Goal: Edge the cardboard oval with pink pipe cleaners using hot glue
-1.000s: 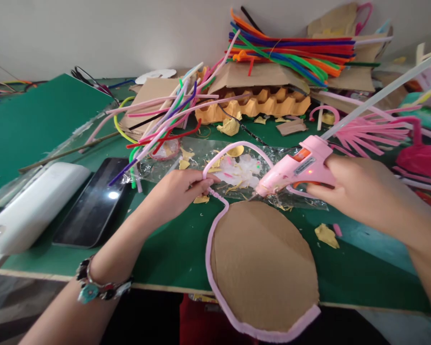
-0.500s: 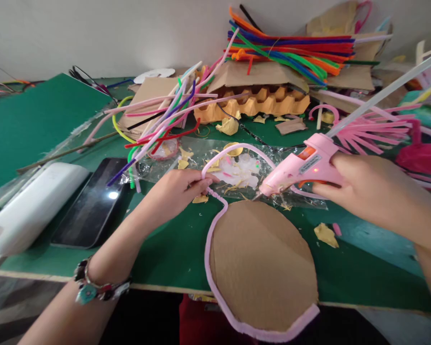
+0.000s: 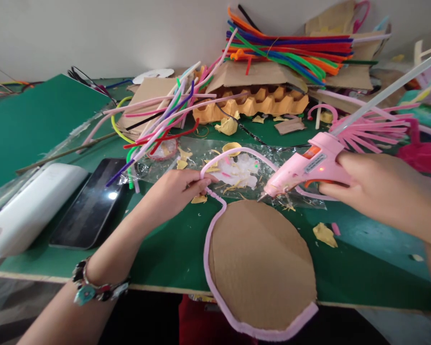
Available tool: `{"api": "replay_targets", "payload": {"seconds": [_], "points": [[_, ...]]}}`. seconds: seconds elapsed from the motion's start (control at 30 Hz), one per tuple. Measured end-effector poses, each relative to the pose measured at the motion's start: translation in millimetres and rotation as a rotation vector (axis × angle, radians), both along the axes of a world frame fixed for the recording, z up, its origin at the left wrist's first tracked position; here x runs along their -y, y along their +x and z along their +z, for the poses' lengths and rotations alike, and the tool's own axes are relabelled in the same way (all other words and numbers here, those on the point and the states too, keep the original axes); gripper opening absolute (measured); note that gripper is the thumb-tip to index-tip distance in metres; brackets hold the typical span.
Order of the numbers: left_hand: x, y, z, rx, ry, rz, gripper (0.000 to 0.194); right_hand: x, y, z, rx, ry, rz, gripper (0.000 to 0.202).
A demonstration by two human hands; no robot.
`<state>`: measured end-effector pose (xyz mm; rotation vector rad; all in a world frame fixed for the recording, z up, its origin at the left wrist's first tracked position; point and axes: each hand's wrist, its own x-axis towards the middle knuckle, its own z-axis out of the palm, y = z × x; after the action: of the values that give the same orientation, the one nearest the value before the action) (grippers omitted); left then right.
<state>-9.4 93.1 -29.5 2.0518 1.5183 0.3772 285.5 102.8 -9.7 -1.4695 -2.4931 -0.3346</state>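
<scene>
A round piece of brown cardboard [image 3: 262, 268] lies at the table's front edge, partly beyond it. A pale pink pipe cleaner [image 3: 207, 258] runs along its left and lower edge, then leaves the top left and arches up behind. My left hand [image 3: 188, 189] pinches this pipe cleaner between thumb and fingers, left of the cardboard's top. My right hand [image 3: 359, 179] is wrapped round the handle of a pink glue gun [image 3: 301, 165], a clear glue stick rising from its back. The gun's nozzle points down-left, just above the cardboard's top edge.
At left lie a white power bank [image 3: 36, 206] and a black phone [image 3: 91, 203]. Loose pipe cleaners [image 3: 165, 122], an egg carton [image 3: 251, 104] and a colourful pipe cleaner bundle [image 3: 290, 48] stand behind. A plastic sheet with scraps [image 3: 237, 170] lies mid-table; yellow scraps [image 3: 325, 235] sit right.
My right hand and the glue gun have shifted slightly to the right. My left hand keeps its pinch on the pipe cleaner, nearly unmoved.
</scene>
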Motion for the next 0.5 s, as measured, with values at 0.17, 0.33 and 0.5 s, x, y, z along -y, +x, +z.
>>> {"api": "replay_targets", "payload": {"seconds": [0.17, 0.33, 0.5], "points": [[-0.4, 0.1, -0.7, 0.002, 0.0, 0.004, 0.031, 0.4, 2.1, 0.2, 0.027, -0.051, -0.085, 0.027], [0.2, -0.5, -0.1, 0.016, -0.013, 0.008, 0.031, 0.7, 3.1, 3.3, 0.027, -0.12, -0.166, 0.031], [0.2, -0.4, -1.0, 0.031, -0.036, 0.006, 0.03, 1.3, 3.6, 4.7, 0.036, -0.127, -0.192, 0.031]]}}
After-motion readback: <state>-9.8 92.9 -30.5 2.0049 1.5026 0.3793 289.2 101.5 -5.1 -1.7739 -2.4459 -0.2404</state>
